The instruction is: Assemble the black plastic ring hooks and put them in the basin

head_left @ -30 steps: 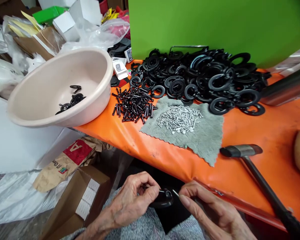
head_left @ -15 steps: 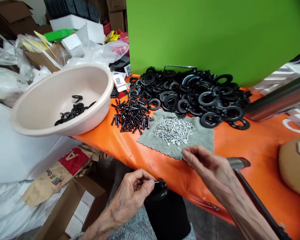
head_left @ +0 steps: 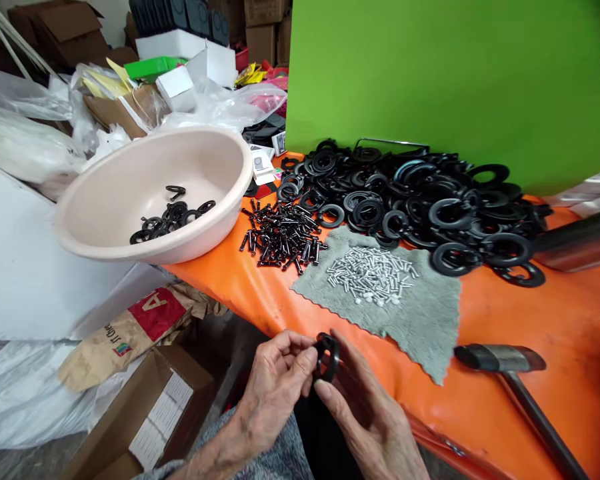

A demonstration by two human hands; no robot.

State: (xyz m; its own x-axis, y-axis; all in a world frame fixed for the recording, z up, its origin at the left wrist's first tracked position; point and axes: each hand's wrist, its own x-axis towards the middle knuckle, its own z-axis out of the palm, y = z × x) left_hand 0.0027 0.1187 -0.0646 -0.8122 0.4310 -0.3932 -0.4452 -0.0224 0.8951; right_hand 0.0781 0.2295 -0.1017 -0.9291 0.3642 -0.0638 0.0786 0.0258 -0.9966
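Below the table's front edge, my left hand (head_left: 275, 383) pinches a black plastic ring (head_left: 327, 357) that stands on edge. My right hand (head_left: 367, 413) is closed against the ring's other side, fingers curled under it. Both hands hold the ring together over my lap. On the orange table (head_left: 530, 320) lies a grey cloth (head_left: 420, 317) with a heap of small silver screws (head_left: 370, 275). To its left is a heap of black pins (head_left: 283, 237), and behind is a large pile of black rings (head_left: 420, 200).
A beige basin (head_left: 130, 193) at the left holds several black ring assemblies (head_left: 173, 213). A hammer (head_left: 510, 373) lies at the table's right front. A green board (head_left: 450, 80) stands behind the rings. Cardboard boxes (head_left: 150, 413), paper bags and plastic wrap crowd the left side and floor.
My right hand came back from the screws on the cloth down to the ring. The ring is now turned upright between both hands. The view shifted slightly.
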